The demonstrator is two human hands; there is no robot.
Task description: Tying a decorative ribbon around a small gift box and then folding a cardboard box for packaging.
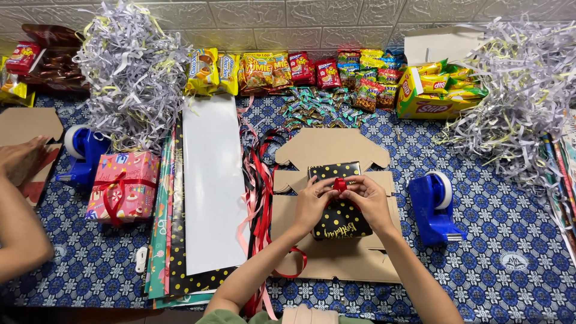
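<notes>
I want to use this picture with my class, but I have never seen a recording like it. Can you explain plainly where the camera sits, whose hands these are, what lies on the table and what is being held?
There is no machine here. The single picture comes from a camera worn on a person's head, looking down at their own two bare hands. The left hand and right hand both pinch a red ribbon on top of a black gift box with gold dots, which rests on flat brown cardboard. Around it on the blue patterned tablecloth lie a blue tape dispenser, loose ribbons, sheets of wrapping paper, a finished pink gift, snack packets and piles of shredded paper. The hand at the far left belongs to someone else.
</notes>
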